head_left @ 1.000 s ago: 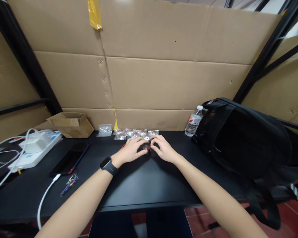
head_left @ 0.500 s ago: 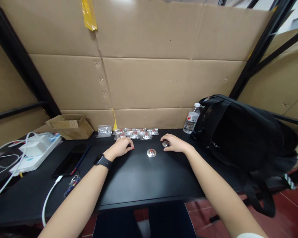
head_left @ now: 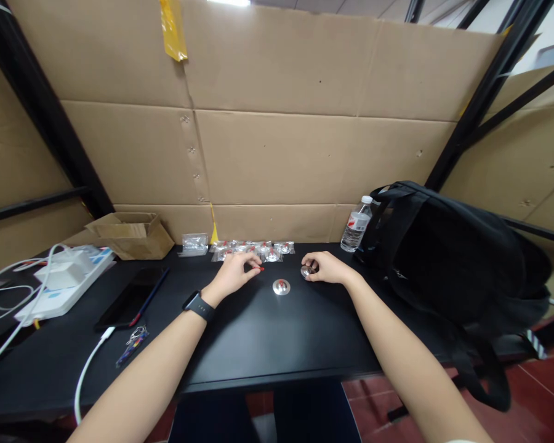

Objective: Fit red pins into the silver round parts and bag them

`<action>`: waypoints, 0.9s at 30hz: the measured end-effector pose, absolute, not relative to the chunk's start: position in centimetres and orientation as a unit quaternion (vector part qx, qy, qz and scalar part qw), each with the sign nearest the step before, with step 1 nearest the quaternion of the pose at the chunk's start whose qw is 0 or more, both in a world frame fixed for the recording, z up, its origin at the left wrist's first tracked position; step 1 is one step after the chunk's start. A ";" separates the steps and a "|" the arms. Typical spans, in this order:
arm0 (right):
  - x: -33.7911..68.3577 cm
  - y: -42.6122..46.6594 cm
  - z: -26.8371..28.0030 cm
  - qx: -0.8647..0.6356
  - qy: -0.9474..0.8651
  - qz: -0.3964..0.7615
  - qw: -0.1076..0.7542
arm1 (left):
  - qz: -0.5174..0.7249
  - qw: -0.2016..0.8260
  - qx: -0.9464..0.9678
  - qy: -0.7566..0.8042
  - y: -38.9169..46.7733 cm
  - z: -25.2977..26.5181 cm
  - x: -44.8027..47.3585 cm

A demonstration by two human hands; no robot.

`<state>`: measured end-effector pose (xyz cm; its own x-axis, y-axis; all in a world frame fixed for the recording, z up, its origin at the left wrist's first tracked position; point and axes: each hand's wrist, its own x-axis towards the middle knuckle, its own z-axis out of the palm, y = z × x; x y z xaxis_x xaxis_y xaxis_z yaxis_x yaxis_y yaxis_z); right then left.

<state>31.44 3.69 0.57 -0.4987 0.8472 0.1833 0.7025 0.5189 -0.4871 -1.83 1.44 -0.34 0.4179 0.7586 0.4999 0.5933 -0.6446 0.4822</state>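
My left hand [head_left: 236, 272], with a black watch on its wrist, is closed in a pinch on a small thin red piece [head_left: 260, 268] just above the black table. Across from it, my right hand [head_left: 325, 267] has its thumb and fingers around the edge of a shiny round metal disc [head_left: 306, 271]. Between the hands lies a second round metal disc [head_left: 281, 287] with a red middle, flat on the table and touched by neither hand. Beyond the left hand are several similar discs in clear bags [head_left: 272, 253].
A water bottle [head_left: 356, 224] and a black backpack [head_left: 457, 264] stand at the right. To the left are an open cardboard box [head_left: 136, 237], a power strip [head_left: 67, 295], a dark phone [head_left: 128, 299], a pen [head_left: 151, 296] and a keyring [head_left: 133, 346]. Cardboard panels [head_left: 277, 154] rise behind.
My left hand has lifted slightly and moved right with the red piece, nearer the disc on the table. My right hand stays nearly in place, its disc now tilted a little differently.
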 end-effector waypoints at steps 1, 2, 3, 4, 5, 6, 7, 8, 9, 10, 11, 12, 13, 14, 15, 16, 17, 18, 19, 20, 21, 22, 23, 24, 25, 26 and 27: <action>31.2 3.5 0.7 -0.454 -0.845 0.175 0.220 | 0.363 0.131 0.824 0.415 1.4 -0.4 -1.5; 30.9 3.3 0.8 -0.450 -0.843 0.174 0.239 | 0.367 0.143 0.815 0.424 1.3 -0.4 -1.3; 30.5 3.1 1.0 -0.445 -0.839 0.176 0.260 | 0.369 0.150 0.810 0.430 1.1 -0.5 -1.0; 29.9 2.8 1.1 -0.438 -0.834 0.178 0.285 | 0.370 0.154 0.808 0.433 1.0 -0.5 -0.8; 29.3 2.5 1.2 -0.428 -0.829 0.181 0.311 | 0.371 0.156 0.807 0.431 0.9 -0.4 -0.6; 28.6 2.1 1.2 -0.413 -0.825 0.184 0.338 | 0.374 0.157 0.807 0.429 0.7 -0.3 -0.4; 27.9 1.7 1.3 -0.395 -0.822 0.186 0.365 | 0.376 0.159 0.807 0.426 0.5 -0.3 -0.2; 27.1 1.3 1.3 -0.374 -0.820 0.191 0.390 | 0.379 0.162 0.806 0.424 0.2 -0.2 0.1; 26.4 0.9 1.3 -0.354 -0.817 0.199 0.410 | 0.382 0.166 0.806 0.421 0.0 -0.1 0.3; 25.7 0.5 1.3 -0.337 -0.812 0.212 0.427 | 0.387 0.170 0.805 0.417 -0.2 -0.1 0.6; 25.0 0.1 1.3 -0.323 -0.806 0.227 0.441 | 0.396 0.172 0.803 0.411 -0.4 -0.1 0.9; 24.4 -0.3 1.2 -0.311 -0.802 0.240 0.451 | 0.406 0.173 0.801 0.404 -0.6 -0.1 1.2; 23.9 -0.6 1.1 -0.300 -0.798 0.251 0.459 | 0.417 0.172 0.800 0.394 -0.7 -0.2 1.4; 23.5 -0.9 1.0 -0.290 -0.796 0.258 0.465 | 0.429 0.170 0.800 0.384 -0.8 -0.2 1.7; 23.2 -1.1 1.0 -0.282 -0.795 0.262 0.469 | 0.439 0.168 0.799 0.375 -0.9 -0.3 1.9; 23.0 -1.2 0.9 -0.276 -0.795 0.264 0.472 | 0.447 0.167 0.798 0.368 -1.0 -0.4 2.1; 22.9 -1.3 0.8 -0.272 -0.794 0.265 0.473 | 0.452 0.167 0.798 0.363 -1.1 -0.4 2.3; 22.8 -1.3 0.8 -0.271 -0.794 0.268 0.473 | 0.455 0.169 0.797 0.359 -1.1 -0.4 2.4; 22.8 -1.3 0.8 -0.271 -0.794 0.271 0.472 | 0.458 0.170 0.796 0.357 -1.2 -0.4 2.4; 22.8 -1.3 0.7 -0.272 -0.793 0.274 0.470 | 0.458 0.170 0.796 0.357 -1.2 -0.4 2.5; 22.8 -1.3 0.7 -0.274 -0.792 0.277 0.469 | 0.459 0.169 0.796 0.358 -1.3 -0.4 2.5; 22.8 -1.3 0.6 -0.276 -0.791 0.280 0.470 | 0.458 0.167 0.796 0.359 -1.3 -0.4 2.5; 22.8 -1.3 0.6 -0.277 -0.788 0.282 0.471 | 0.458 0.162 0.797 0.360 -1.4 -0.4 2.5; 22.8 -1.2 0.5 -0.278 -0.786 0.283 0.474 | 0.458 0.156 0.798 0.361 -1.4 -0.4 2.5; 22.7 -1.2 0.5 -0.278 -0.784 0.284 0.476 | 0.458 0.149 0.798 0.362 -1.4 -0.3 2.5; 22.7 -1.2 0.4 -0.278 -0.784 0.285 0.477 | 0.457 0.140 0.799 0.363 -1.5 -0.3 2.5; 22.7 -1.2 0.3 -0.278 -0.784 0.286 0.476 | 0.457 0.131 0.800 0.365 -1.5 -0.2 2.5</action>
